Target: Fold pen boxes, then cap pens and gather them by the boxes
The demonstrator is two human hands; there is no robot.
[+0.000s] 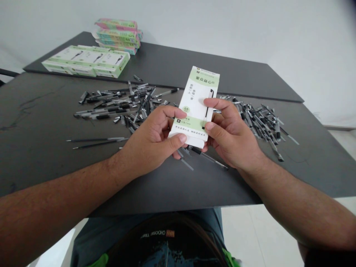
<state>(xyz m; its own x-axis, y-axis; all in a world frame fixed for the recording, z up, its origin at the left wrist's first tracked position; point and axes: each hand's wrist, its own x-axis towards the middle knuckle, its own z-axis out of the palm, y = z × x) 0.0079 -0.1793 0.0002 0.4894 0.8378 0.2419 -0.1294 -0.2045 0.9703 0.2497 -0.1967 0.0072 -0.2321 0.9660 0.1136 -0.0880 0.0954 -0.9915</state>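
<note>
A flat white and green pen box point(196, 96) is held up above the table, its printed front facing me and its lower end flap showing. My left hand point(160, 139) grips the lower left edge, the thumb at the bottom flap. On the right edge, my right hand point(232, 135) pinches the box between thumb and fingers. Behind and below the box lie loose black and clear pens, with one pile point(111, 104) to the left and another point(264, 122) to the right.
White and green boxes point(86, 61) lie side by side at the back left of the dark table point(172, 193). Behind them stands a stack of pink and green packs point(118, 37). Two thin refills point(97, 143) lie near my left forearm.
</note>
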